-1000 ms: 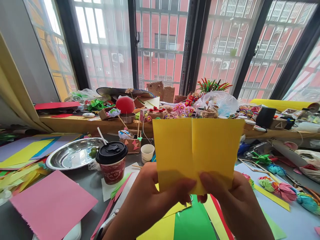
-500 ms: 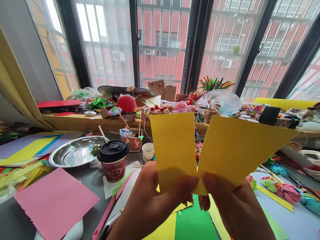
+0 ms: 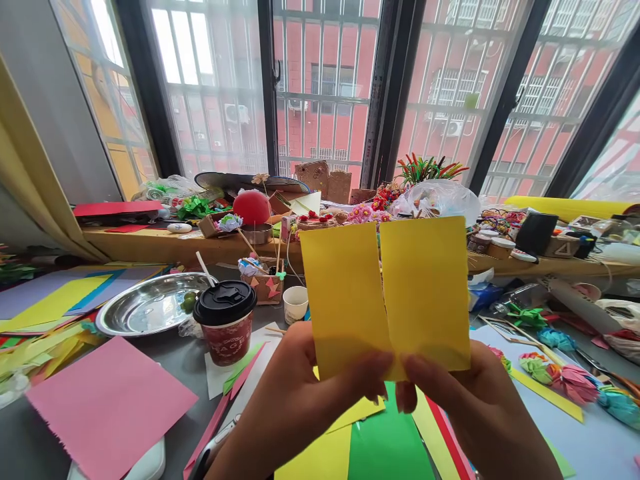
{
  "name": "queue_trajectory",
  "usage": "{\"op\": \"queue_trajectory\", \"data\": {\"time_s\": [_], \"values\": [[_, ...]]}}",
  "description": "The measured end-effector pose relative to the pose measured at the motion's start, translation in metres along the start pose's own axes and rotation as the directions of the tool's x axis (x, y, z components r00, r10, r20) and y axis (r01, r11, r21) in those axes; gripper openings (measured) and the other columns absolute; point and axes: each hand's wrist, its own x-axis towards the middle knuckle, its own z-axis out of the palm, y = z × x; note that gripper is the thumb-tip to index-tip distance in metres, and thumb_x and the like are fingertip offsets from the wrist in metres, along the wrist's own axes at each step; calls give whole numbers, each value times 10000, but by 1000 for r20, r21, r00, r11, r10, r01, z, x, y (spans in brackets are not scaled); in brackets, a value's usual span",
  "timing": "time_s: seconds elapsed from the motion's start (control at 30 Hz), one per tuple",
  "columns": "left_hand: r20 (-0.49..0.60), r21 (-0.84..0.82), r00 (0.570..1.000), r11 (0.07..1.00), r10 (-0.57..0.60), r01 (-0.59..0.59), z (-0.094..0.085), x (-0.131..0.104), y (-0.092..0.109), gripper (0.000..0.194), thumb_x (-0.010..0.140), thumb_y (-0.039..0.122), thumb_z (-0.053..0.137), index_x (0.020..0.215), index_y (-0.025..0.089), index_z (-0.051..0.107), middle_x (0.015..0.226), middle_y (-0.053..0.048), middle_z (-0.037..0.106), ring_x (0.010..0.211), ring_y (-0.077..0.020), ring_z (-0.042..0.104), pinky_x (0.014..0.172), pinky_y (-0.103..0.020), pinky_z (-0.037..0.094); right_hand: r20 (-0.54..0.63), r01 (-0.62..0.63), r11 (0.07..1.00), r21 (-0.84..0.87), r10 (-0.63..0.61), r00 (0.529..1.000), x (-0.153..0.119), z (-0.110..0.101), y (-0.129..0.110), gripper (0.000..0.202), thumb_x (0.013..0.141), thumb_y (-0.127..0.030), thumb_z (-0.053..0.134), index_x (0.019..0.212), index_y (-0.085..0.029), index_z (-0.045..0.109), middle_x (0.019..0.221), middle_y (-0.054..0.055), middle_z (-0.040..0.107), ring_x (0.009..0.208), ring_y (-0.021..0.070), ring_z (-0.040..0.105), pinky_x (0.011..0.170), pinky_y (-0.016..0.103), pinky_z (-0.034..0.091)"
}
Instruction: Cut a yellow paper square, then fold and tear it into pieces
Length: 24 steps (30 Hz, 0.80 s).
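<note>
Both hands hold up a yellow paper (image 3: pixel 425 287) in front of me. A split runs down its middle from the top edge to near my thumbs, and the two halves still look joined at the bottom. My left hand (image 3: pixel 320 400) pinches the lower part of the left half, thumb in front. My right hand (image 3: pixel 455 393) grips the lower right half the same way. Below them lie yellow sheets (image 3: pixel 325 457) and a green sheet (image 3: pixel 387 443).
At left are a pink sheet (image 3: pixel 115 407), a lidded cup (image 3: pixel 225 323) and a metal plate (image 3: pixel 145 307). A paper cup (image 3: pixel 295 304) stands behind my left hand. Paper flowers (image 3: pixel 580 383) lie at right. Crafts crowd the windowsill (image 3: pixel 195 248).
The right half of the yellow paper has swung inward and upright beside the left half, narrowing the gap between them. My right hand has turned slightly with it.
</note>
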Motion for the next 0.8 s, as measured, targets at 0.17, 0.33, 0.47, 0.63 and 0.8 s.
{"op": "queue_trajectory", "data": {"time_s": [0.17,0.33,0.47,0.63,0.8], "values": [[73,43,997,999,-6,3,-2,1,-2,203,746,247,559,576,144,596,576,-12,594,544,-117,550,520,-203,452,-29,-11,1000,10,11,1000,1,-1,1,173,697,-306,622,563,-199,648,490,-20,587,487,100,536,484,185,438],[34,25,999,1000,8,-8,0,2,-3,174,746,231,561,602,142,602,526,4,583,492,-92,535,472,-168,442,-92,-24,997,69,31,995,0,2,1,159,687,-296,640,570,-189,647,468,-26,582,465,74,529,459,144,424],[6,35,1000,999,28,-28,2,2,-2,157,740,212,573,604,141,604,516,18,579,484,-75,534,461,-140,434,-105,-15,994,111,27,994,1,3,1,145,683,-277,649,566,-191,649,458,-33,581,447,64,525,448,132,418],[-22,-13,999,1000,26,-27,5,3,-4,134,735,203,580,618,148,616,525,28,580,490,-69,538,467,-133,439,-120,-7,994,107,20,993,2,3,1,162,689,-268,643,547,-190,640,460,-36,581,448,60,519,450,126,416],[-41,-4,999,1000,22,-22,6,2,-7,162,738,229,577,611,137,621,533,11,588,503,-91,555,476,-160,448,-135,9,996,87,3,991,3,4,1,168,681,-272,643,535,-190,632,461,-36,575,448,67,507,449,142,413]]}}
